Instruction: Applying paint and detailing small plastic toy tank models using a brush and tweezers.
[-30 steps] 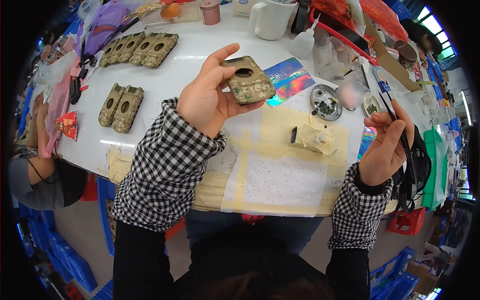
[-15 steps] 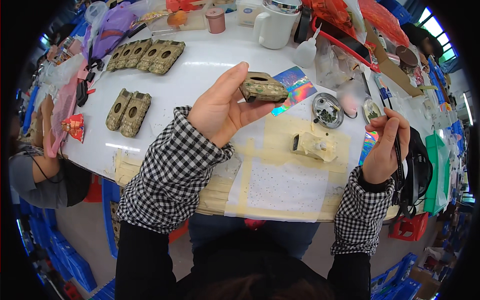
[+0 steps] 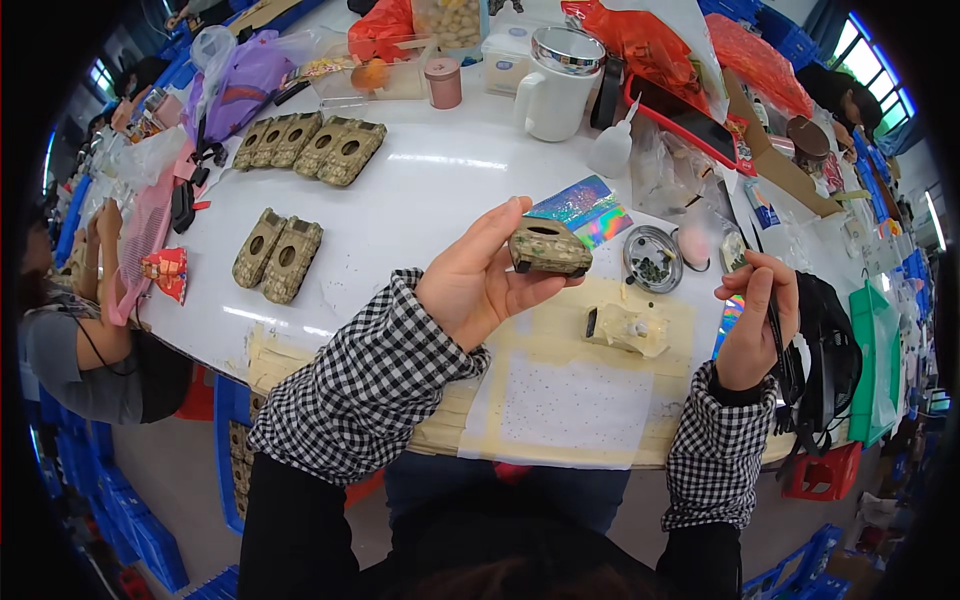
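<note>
My left hand (image 3: 475,280) is closed round a camouflage toy tank hull (image 3: 550,247), a small body with a round hole in its top, held tilted above the table. My right hand (image 3: 757,315) pinches black tweezers (image 3: 733,205) that point up and away from me; whether their tips hold anything is too small to tell. Between the hands, on yellow tape, lies a cream, tape-wrapped block (image 3: 628,330). Beyond it stands a round clear dish (image 3: 653,258) of small dark green parts. Several matching hulls (image 3: 310,148) sit in a row far left, with two more (image 3: 278,255) nearer.
A speckled white sheet (image 3: 560,410) lies at the near edge. Farther back stand a white mug (image 3: 555,95), a squeeze bottle (image 3: 610,150), a red-cased phone (image 3: 685,120) and a pink jar (image 3: 443,82). A black bag (image 3: 832,350) is at right; another person (image 3: 85,340) sits at left.
My left hand with the hull has come nearer and slightly right, and the hull is turned a little. My right hand has lowered and shifted left with the tweezers. The whole view has shifted.
</note>
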A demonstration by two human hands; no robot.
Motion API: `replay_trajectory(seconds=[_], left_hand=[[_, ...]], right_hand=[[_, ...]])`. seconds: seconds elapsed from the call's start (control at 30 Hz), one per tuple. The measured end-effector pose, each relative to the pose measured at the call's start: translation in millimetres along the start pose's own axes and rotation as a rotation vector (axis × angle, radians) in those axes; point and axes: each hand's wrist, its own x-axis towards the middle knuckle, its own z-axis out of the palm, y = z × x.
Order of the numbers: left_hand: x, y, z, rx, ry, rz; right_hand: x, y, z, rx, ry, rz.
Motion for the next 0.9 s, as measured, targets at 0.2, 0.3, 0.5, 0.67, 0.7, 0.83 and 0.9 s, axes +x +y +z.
replay_trajectory(seconds=[0.2,0.3,0.5,0.67,0.7,0.83,0.9], left_hand=[[-1,-1,3,0.005,0.021,-0.026],[-1,0,4,0.008,0.019,-0.032],[1,0,5,0.045,0.007,-0.017],[4,-1,-5,0.067,-0.03,0.032],[5,1,-4,0.077,-0.009,0.043],[10,-1,-15,0.049,-0.067,0.062],[11,-2,-15,0.066,-0.069,0.07]], right_hand=[[1,0,0,-0.004,-0.039,-0.006],[0,1,0,-0.017,-0.031,0.005],[0,0,0,0.003,-0.016,-0.005],[-2,4,3,0.025,-0.005,-0.014],[-1,4,5,0.035,-0.002,-0.016],[-1,7,5,0.04,-0.038,-0.024],[-1,6,5,0.059,-0.039,-0.035]])
